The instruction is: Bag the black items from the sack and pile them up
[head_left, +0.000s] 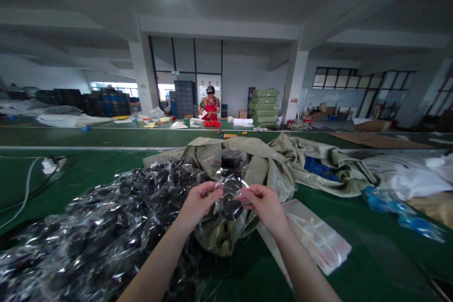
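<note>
Between my two hands is a round black item in a clear plastic bag (pixel 231 197), held up in front of an open woven sack. My left hand (pixel 198 202) pinches the bag's left edge between thumb and fingers. On the opposite edge, my right hand (pixel 264 203) has the same kind of pinch. The sack (pixel 221 236) is grey-green, with its mouth rolled back and dark contents showing inside. A large heap of black items in clear bags (pixel 116 217) spreads to the left. Flat clear plastic bags (pixel 318 236) lie in a stack beside my right forearm.
Another woven sack (pixel 336 188) holds blue items at the right, with blue bagged pieces (pixel 396 207) near it. A power strip (pixel 53 165) with cables lies at the left. Across the tables stands a person in a red apron (pixel 211 106).
</note>
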Tool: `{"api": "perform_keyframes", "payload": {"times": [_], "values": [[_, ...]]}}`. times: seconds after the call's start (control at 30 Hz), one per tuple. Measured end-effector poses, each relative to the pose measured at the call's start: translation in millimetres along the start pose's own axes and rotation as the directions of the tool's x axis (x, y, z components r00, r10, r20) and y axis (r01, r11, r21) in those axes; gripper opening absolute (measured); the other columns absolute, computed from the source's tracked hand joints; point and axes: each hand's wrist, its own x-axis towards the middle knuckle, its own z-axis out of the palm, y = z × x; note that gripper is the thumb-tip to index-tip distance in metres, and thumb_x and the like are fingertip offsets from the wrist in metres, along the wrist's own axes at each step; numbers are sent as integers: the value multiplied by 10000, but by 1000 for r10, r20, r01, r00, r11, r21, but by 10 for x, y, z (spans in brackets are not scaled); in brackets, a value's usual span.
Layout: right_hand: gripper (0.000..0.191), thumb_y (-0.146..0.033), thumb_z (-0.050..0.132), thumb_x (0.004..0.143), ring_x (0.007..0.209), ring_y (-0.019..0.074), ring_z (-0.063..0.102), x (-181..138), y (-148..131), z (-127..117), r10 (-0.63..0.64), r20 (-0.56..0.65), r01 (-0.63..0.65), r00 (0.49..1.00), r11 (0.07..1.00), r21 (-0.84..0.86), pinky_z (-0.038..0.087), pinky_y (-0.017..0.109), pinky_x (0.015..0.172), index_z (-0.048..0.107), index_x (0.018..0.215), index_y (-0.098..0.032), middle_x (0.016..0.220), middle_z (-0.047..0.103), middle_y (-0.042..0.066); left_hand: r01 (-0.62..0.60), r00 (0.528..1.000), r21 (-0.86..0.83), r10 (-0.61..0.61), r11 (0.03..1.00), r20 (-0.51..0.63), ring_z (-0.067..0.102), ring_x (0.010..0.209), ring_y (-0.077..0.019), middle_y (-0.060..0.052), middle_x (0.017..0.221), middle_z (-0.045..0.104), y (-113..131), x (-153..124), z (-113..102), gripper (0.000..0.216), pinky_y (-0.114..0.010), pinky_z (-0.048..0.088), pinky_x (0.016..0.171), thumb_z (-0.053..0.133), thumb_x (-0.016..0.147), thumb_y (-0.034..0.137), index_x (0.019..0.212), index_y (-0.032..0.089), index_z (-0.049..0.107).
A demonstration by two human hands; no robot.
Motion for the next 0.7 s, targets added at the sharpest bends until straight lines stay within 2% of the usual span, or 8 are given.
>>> {"api": "perform_keyframes", "payload": {"times": [0.2,0.43,0.57,0.7], "values": [[400,-520,839,598,717,228,730,-6,-47,-25,8,13,-9,1000,998,70,576,296,580,758,785,-177,757,767,82,-5,1000,67,7,998,-26,270,402,-19,-15,584,593,0,6,-56,459,-186,135,410,764,674,546,774,100,725],[399,-466,853,599,750,240,744,22,11,-98,24,71,-30,997,995,90,609,325,619,775,874,-187,815,778,86,14,999,15,-15,1000,39,313,408,-22,-52,690,687,62,-25,-86,510,-178,186,406,810,635,458,1019,129,752],[358,-444,851,603,769,223,742,27,15,-145,17,139,-26,990,998,65,622,333,663,775,856,-203,814,778,56,5,999,-4,-5,1000,33,316,413,-23,-60,700,698,30,-34,-110,457,-180,190,414,799,656,438,1004,143,768],[333,-431,838,628,782,211,738,43,37,-170,26,168,-42,986,995,94,629,362,714,774,870,-211,831,776,39,-41,998,54,38,998,47,343,416,-36,-56,689,692,2,-23,-140,355,-188,206,414,777,686,417,917,147,780]]}}
